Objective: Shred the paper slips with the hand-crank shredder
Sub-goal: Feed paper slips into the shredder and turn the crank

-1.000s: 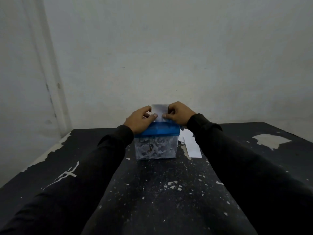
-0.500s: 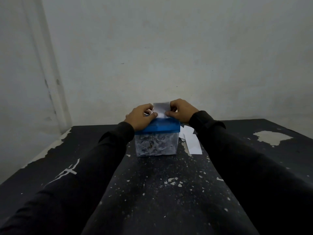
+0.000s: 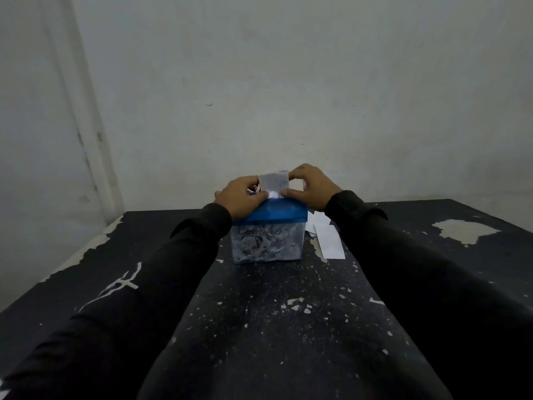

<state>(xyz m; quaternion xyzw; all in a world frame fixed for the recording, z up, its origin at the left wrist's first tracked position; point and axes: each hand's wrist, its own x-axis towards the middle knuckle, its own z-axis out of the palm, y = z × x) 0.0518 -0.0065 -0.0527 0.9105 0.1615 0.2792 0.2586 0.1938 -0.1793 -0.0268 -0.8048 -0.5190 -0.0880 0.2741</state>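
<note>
shredder point(image 3: 268, 235) stood mid-table point(image 3: 259, 327), far half, wall close behind | slip point(image 3: 274, 182) upright in its blue top | left hand point(image 3: 240, 197) and right hand point(image 3: 310, 187) each pinched a slip edge | spare slips point(image 3: 328, 241) lay at 3 o'clock, just beside | open tabletop at 6 and 9 o'clock, left edge chipped

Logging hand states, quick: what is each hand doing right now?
Left hand: pinching the white paper slip upright over the blue-lidded clear plastic shredder.
Right hand: pinching the same slip's other edge.
</note>
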